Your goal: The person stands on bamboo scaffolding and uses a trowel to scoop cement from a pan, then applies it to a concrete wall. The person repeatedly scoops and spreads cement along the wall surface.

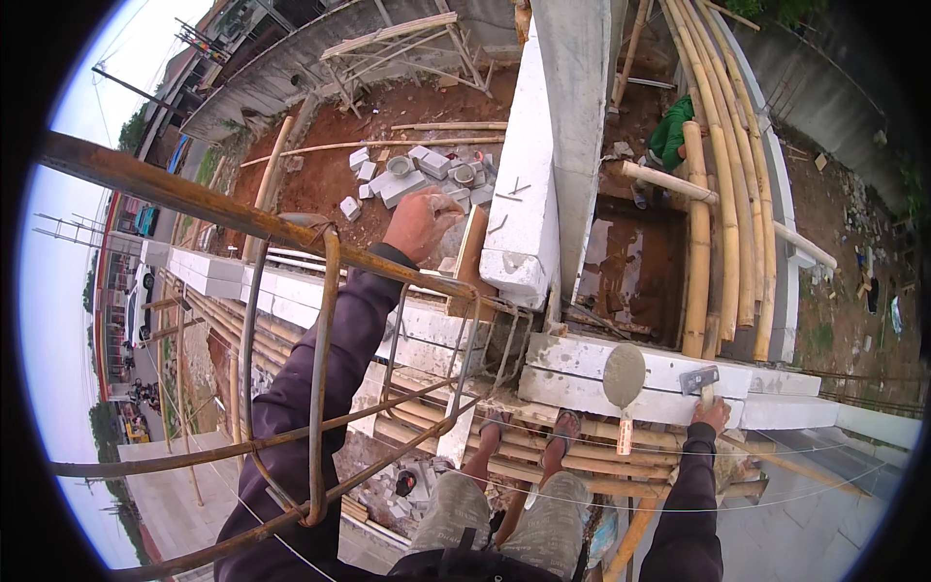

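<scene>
Daylight, bright, diffuse, coming from a pale overcast sky, blown out near-white upper left and along left edge. Shadows soft. White beam, upper centre, very bright, close to clipping; dark sleeves lose detail. Dull sheen on muddy water, right of centre. Left hand and right hand evenly lit. Strong fisheye: bamboo poles bow upper right; black corners, bluish rim fringe. Far left background soft.
</scene>
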`<state>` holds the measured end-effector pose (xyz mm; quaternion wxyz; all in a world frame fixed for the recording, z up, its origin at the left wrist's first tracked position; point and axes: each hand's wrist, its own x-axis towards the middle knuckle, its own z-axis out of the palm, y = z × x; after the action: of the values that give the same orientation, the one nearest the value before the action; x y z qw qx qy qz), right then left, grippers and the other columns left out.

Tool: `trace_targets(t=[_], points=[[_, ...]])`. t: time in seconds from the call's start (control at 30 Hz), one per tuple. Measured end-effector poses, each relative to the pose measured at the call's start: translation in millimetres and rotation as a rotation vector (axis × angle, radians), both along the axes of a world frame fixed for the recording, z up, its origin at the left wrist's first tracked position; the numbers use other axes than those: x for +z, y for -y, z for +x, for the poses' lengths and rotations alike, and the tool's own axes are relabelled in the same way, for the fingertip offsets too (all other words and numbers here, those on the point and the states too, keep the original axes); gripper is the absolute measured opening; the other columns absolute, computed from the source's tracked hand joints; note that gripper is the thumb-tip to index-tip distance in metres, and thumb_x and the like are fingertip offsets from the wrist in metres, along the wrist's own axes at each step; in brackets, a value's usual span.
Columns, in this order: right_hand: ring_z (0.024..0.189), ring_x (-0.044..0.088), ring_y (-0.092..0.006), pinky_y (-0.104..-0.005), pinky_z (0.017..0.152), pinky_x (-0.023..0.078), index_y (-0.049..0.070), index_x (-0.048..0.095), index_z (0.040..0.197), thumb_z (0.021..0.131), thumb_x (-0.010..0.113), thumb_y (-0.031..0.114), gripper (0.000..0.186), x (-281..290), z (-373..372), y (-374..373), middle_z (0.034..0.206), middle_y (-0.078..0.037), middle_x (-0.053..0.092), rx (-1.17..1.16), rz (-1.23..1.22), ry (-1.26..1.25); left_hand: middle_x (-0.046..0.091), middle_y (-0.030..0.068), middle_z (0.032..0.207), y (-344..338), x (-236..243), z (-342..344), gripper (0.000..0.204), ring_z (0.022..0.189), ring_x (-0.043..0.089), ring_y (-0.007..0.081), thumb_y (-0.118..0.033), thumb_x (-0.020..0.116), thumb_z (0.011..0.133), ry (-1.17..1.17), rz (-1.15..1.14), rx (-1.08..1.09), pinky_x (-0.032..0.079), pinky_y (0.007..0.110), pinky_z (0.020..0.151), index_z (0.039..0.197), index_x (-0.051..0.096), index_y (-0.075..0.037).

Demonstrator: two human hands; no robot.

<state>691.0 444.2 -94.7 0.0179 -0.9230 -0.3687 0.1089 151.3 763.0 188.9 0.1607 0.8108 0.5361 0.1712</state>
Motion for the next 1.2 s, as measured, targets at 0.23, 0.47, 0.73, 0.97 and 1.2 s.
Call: trace_targets(t=[0.23,0.47,0.73,0.97,1.2], points=[[0.106,0.052,-0.0369,-0.0465,0.09,0.044,0.002,0.06,0.11,0.072,0.076,0.019,0.045,-4.9,4.2,6.8,0.11,-0.018,0.055,0.017,0.048,0.072,0.06,0.0086,0.095,-70.5,-76.0,33.7,0.014,0.095,0.055,0.0298,-0.01,0.062,0.078,-0.247,0.277,-0.228,0.045,0.04,0.085,0.09,0.07,-0.009],[0.109,0.051,-0.0372,-0.0452,0.093,0.042,0.003,0.059,0.114,0.073,0.077,0.017,0.047,-16.5,12.9,13.1,0.114,-0.02,0.055,0.065,0.081,0.118,0.062,0.0102,0.097,-73.8,-112.7,41.1,0.017,0.097,0.056,0.0295,-0.011,0.064,0.078,-0.319,0.336,-0.208,0.046,0.04,0.086,0.093,0.071,-0.007],[0.109,0.052,-0.038,-0.0449,0.093,0.044,0.002,0.06,0.116,0.075,0.076,0.024,0.049,-13.3,9.3,8.8,0.114,-0.02,0.057,-0.022,0.014,0.112,0.062,0.0102,0.099,-77.5,-124.2,53.2,0.014,0.099,0.056,0.0296,-0.009,0.057,0.082,-0.344,0.397,-0.199,0.045,0.041,0.086,0.09,0.067,-0.005],[0.108,0.053,-0.0353,-0.0451,0.093,0.045,0.005,0.062,0.112,0.071,0.079,0.018,0.046,-16.4,6.2,5.8,0.114,-0.018,0.057,-0.02,0.046,0.133,0.061,0.017,0.103,-82.2,-124.6,46.7,0.016,0.101,0.055,0.034,-0.011,0.056,0.084,-0.357,0.405,-0.203,0.045,0.042,0.089,0.091,0.063,0.001],[0.108,0.054,-0.0351,-0.044,0.091,0.047,0.004,0.062,0.114,0.072,0.078,0.016,0.047,-7.4,-0.1,0.1,0.114,-0.017,0.057,-0.086,0.019,0.128,0.061,0.0222,0.086,-75.7,-91.4,40.1,0.012,0.087,0.058,0.0403,-0.011,0.056,0.085,-0.212,0.227,-0.078,0.046,0.046,0.076,0.089,0.057,0.0]])
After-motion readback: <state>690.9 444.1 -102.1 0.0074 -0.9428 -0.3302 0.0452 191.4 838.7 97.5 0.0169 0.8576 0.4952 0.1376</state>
